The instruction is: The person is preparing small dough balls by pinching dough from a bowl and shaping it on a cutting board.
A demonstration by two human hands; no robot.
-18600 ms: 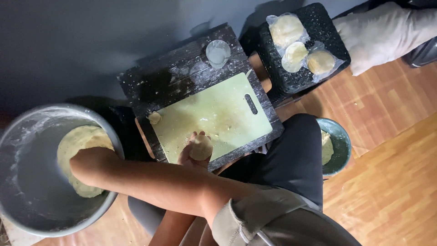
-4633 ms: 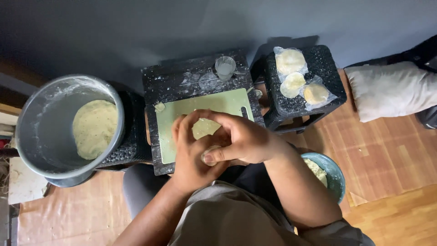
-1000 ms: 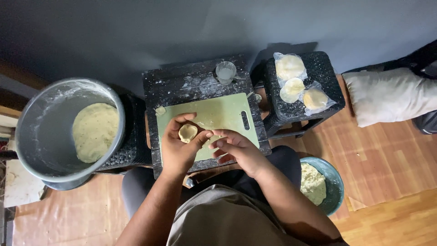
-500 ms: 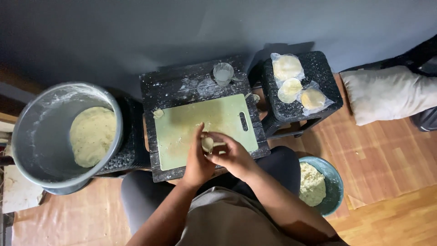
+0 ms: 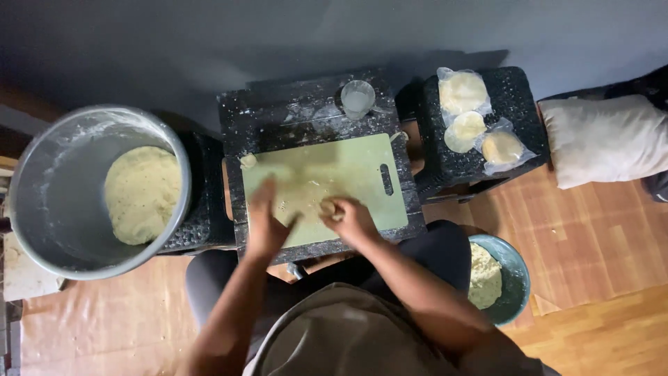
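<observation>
Dough ball (image 5: 327,207) round, no long axis | right hand (image 5: 353,217) clamped on it | left hand (image 5: 266,221) flat, fingers apart (blurred)

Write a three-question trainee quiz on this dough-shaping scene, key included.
1. True or false: the right hand rests over the green cutting board.
2. Where does the largest mass of dough lie? A) in the big metal bowl B) in the teal bowl C) on the floor
3. How many flattened dough rounds lie on the black stool to the right of the board?

Key
1. True; it closes around a small dough piece, with the left hand flat beside it.
2. A
3. Three, each on a clear plastic sheet.
</observation>
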